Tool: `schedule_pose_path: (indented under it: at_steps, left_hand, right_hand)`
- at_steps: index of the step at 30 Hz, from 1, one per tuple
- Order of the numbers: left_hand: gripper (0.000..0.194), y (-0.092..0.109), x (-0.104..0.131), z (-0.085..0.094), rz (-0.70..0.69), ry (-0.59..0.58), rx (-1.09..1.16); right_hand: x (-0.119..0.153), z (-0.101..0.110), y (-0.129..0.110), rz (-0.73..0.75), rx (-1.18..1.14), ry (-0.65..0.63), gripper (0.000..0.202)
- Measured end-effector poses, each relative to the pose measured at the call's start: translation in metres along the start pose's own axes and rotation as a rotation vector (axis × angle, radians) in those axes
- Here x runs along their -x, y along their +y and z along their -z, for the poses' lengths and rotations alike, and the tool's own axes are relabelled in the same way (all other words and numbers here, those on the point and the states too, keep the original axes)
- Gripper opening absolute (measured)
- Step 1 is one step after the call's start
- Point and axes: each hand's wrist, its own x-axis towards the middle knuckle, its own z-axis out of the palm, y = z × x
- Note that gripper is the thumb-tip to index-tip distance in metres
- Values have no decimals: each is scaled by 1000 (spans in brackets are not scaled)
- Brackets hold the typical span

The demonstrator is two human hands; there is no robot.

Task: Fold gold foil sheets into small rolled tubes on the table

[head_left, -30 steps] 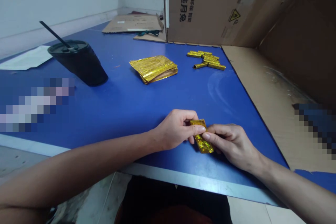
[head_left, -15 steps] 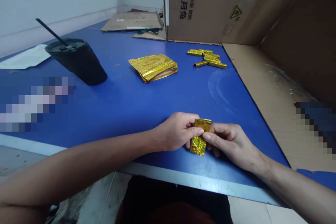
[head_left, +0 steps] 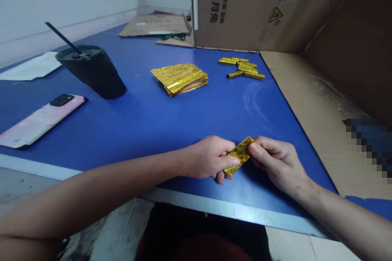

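A small folded piece of shiny gold foil paper (head_left: 241,153) is held between both hands near the table's front edge. My left hand (head_left: 211,157) pinches its lower left end, thumb on top. At the upper right end, my right hand (head_left: 277,161) grips it between thumb and curled fingers. Beyond the hands lies a stack of flat gold foil paper (head_left: 180,78). Several narrow gold paper rolls (head_left: 246,67) lie in a loose group at the back right.
On the blue table (head_left: 153,122) a dark cup with a straw (head_left: 94,71) stands at the left. A phone in a pink case (head_left: 43,120) lies nearer the edge. Flat cardboard (head_left: 156,24) rests at the back, and a large cardboard box (head_left: 239,8) rises behind the rolls.
The foil paper has turned from upright to slanted, its top now leaning right. It appears folded narrower. My right hand has shifted slightly right and up to its upper end.
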Motion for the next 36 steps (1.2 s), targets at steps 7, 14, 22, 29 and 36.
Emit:
schedule_pose_path:
  at_steps: [7, 14, 22, 29, 36]
  left_hand:
    - [15, 0, 1, 11, -46, 243, 40]
    - [16, -2, 3, 13, -93, 312, -174]
    - [17, 3, 6, 9, -122, 269, -321]
    - [17, 5, 7, 11, -146, 267, -336]
    - [18, 5, 8, 10, -146, 301, -428]
  right_hand:
    - [-1, 3, 7, -21, -105, 89, 37]
    - [-3, 13, 1, -105, -20, -76, 32]
    - [-4, 4, -5, -138, 100, -188, 42]
    - [-4, 3, -5, -152, 48, -192, 44]
    - [-5, 7, -6, -148, 164, -161, 31]
